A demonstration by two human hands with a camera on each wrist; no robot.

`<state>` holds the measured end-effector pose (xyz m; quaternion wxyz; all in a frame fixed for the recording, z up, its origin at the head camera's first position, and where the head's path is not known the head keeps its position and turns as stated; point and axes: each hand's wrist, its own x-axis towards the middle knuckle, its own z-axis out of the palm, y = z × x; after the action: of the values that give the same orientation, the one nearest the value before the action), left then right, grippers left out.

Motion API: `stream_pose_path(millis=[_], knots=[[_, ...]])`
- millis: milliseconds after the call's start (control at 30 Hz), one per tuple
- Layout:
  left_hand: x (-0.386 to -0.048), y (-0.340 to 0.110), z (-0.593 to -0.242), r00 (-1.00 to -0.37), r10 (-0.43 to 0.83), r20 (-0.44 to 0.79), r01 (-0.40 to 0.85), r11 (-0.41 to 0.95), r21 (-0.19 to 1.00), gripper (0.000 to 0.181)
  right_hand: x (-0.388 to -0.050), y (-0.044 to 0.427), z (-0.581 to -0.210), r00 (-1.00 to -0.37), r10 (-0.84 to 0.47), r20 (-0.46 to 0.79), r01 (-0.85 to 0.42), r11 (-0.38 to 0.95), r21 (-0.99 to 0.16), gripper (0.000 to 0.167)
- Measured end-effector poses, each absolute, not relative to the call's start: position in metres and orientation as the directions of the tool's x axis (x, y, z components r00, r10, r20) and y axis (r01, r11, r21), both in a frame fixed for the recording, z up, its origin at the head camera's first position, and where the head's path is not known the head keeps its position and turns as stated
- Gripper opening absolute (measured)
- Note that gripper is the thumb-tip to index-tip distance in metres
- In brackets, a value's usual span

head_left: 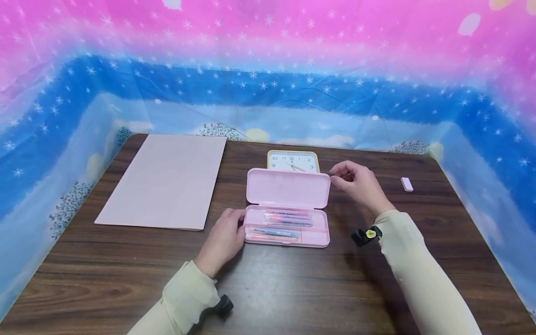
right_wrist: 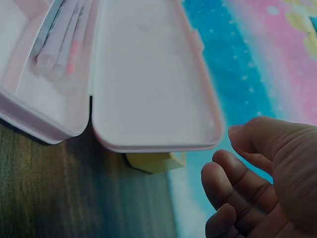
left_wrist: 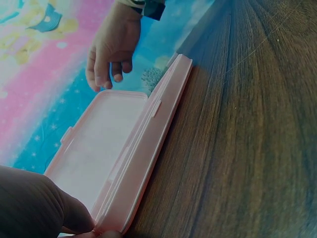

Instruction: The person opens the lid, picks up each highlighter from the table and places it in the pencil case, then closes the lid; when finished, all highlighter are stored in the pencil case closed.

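Observation:
A pink pencil case [head_left: 315,237] lies on the table with its lid [head_left: 289,188] raised. Several pens [head_left: 276,232] in clear wrapping rest in its two compartments; their tips also appear in the right wrist view. My left hand [head_left: 223,238] holds the left end of the case, the thumb [left_wrist: 74,213] against its corner. Beside the lid's upper right corner is my right hand [head_left: 360,184], fingers loosely bent. In the right wrist view a small gap separates its thumb [right_wrist: 257,136] from the lid, and nothing is held.
A yellow-rimmed clock [head_left: 293,160] is partly hidden behind the lid. To the left lies a large pale flat board or sheet [head_left: 163,186]. A small white eraser-like block [head_left: 406,184] sits at the right. Patterned cloth [head_left: 268,88] hangs around the table's back and sides.

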<state>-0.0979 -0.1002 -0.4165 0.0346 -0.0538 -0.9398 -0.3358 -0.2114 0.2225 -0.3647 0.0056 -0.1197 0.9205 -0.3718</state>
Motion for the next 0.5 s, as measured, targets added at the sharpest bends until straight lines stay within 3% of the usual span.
stream_pose_path(millis=[233, 500], knots=[[-0.098, -0.1, -0.418, -0.992, 0.076, 0.101, 0.123, 0.768, 0.628, 0.032, -0.219, 0.222, -0.382, -0.982, -0.186, 0.025, -0.144, 0.661, -0.737, 0.021], [-0.099, -0.101, -0.419, -0.992, 0.071, 0.104, 0.12, 0.768, 0.629, 0.033, -0.213, 0.221, -0.383, -0.98, -0.194, 0.042, -0.16, 0.652, -0.741, 0.022]])
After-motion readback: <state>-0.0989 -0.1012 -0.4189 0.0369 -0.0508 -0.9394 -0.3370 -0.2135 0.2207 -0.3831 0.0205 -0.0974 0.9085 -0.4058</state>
